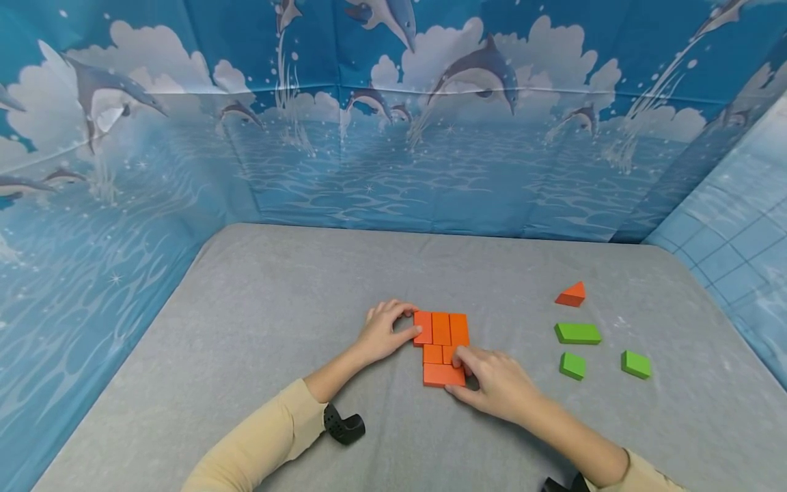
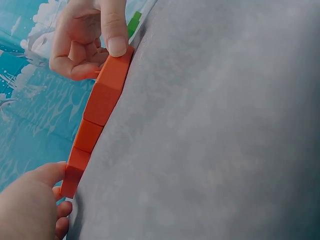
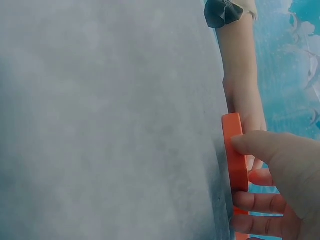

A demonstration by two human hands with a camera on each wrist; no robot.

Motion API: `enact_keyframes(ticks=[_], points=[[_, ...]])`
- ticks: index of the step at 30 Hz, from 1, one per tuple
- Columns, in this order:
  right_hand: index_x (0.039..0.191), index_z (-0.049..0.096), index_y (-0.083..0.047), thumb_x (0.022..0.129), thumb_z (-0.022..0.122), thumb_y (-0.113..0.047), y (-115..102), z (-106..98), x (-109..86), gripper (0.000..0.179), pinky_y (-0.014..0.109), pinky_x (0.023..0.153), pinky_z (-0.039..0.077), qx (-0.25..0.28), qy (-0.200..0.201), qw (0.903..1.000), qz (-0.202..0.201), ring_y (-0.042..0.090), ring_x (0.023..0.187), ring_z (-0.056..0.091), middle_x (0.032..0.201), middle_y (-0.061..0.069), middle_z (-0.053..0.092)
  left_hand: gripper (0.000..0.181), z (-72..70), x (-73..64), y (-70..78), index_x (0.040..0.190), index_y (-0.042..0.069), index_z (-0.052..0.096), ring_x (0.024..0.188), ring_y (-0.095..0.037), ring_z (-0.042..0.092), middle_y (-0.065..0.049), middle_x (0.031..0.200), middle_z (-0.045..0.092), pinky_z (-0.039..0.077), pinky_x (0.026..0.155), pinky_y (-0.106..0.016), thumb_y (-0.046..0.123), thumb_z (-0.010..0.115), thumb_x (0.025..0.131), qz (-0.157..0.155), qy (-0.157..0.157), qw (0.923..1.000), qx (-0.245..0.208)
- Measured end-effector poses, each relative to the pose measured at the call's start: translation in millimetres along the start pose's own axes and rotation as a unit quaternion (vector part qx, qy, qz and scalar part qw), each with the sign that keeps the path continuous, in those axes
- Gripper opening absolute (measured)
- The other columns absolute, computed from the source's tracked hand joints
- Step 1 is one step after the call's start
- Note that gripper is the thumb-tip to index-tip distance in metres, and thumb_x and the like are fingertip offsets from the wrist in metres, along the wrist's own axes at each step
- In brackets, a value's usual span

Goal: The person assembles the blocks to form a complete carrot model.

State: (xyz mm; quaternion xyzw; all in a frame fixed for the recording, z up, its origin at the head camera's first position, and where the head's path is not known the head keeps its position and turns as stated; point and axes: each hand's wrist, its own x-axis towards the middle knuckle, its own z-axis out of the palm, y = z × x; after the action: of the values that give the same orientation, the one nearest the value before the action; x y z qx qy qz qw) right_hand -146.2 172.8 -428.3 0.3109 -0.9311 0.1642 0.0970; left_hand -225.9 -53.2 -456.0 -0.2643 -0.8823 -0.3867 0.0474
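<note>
Several orange blocks lie edge to edge on the grey cloth. Three longer ones form the far row, with two small blocks behind a wide front block [image 1: 439,375]. My left hand [image 1: 381,331] pinches the leftmost far block [image 1: 422,328], thumb at its left side and fingertips by its far edge. My right hand [image 1: 494,383] holds the right end of the wide front block, its thumb on the near face. The curled index finger covers part of the right small block [image 1: 449,352]. In the right wrist view, the thumb presses the orange block [image 3: 235,155].
To the right lie an orange triangular block [image 1: 572,294], a long green block [image 1: 578,333] and two small green blocks, one nearer [image 1: 572,366] and one farther right [image 1: 636,364]. A dolphin-print curtain [image 1: 369,171] hangs behind the grey-covered table [image 1: 295,287].
</note>
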Motion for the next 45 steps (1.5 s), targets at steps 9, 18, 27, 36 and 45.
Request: enact_keyframes(ticks=[9,18,27,36,45], points=[[0.086,0.051,-0.021,0.074,0.073,-0.038,1.7,1.1,0.6,0.030,0.019,0.051,0.031,0.016,0.002,0.9999,-0.002,0.000,0.055,0.036,0.066,-0.014,0.043,0.035,-0.2,0.2,-0.2,0.116,0.012,0.060,0.095,-0.021,0.046,-0.003,0.102,0.056,0.028,0.087,-0.041,0.031,0.062,0.086,-0.004,0.000,1.0000,-0.002],[0.101,0.057,-0.009,0.082,0.069,-0.026,35.8,-34.7,11.3,0.028,0.022,0.053,0.040,0.098,0.016,0.9931,0.063,0.006,0.061,0.045,0.076,-0.004,0.053,0.037,0.6,0.3,-1.5,0.118,0.012,0.058,0.096,-0.020,0.045,-0.003,0.103,0.055,0.027,0.087,-0.041,0.031,0.061,0.087,-0.003,-0.010,0.9999,-0.008],[0.117,0.052,0.002,0.085,0.063,-0.006,131.1,-82.9,7.3,0.034,0.034,0.057,0.040,0.040,0.055,0.9897,0.126,0.020,0.067,0.048,0.085,0.015,0.054,0.036,1.2,0.2,-2.5,0.117,0.012,0.059,0.095,-0.020,0.045,-0.003,0.103,0.055,0.028,0.087,-0.041,0.031,0.062,0.086,-0.001,-0.005,1.0000,-0.003],[0.122,0.048,0.002,0.085,0.060,-0.003,190.6,-88.7,-19.4,0.039,0.044,0.064,0.041,0.037,-0.003,0.9769,0.211,0.036,0.083,0.044,0.103,0.027,0.041,0.036,0.1,0.9,-0.5,0.117,0.011,0.059,0.095,-0.021,0.045,-0.004,0.103,0.055,0.027,0.086,-0.042,0.030,0.062,0.086,0.006,-0.008,0.9999,-0.008],[0.128,0.042,0.000,0.090,0.059,-0.021,207.9,-82.8,-25.5,0.047,0.049,0.066,0.039,0.024,-0.056,0.9706,0.233,0.039,0.087,0.044,0.108,0.030,0.038,0.036,0.6,0.6,-1.3,0.116,0.010,0.059,0.095,-0.022,0.045,-0.005,0.102,0.055,0.027,0.087,-0.042,0.029,0.063,0.086,0.002,-0.005,1.0000,-0.008]])
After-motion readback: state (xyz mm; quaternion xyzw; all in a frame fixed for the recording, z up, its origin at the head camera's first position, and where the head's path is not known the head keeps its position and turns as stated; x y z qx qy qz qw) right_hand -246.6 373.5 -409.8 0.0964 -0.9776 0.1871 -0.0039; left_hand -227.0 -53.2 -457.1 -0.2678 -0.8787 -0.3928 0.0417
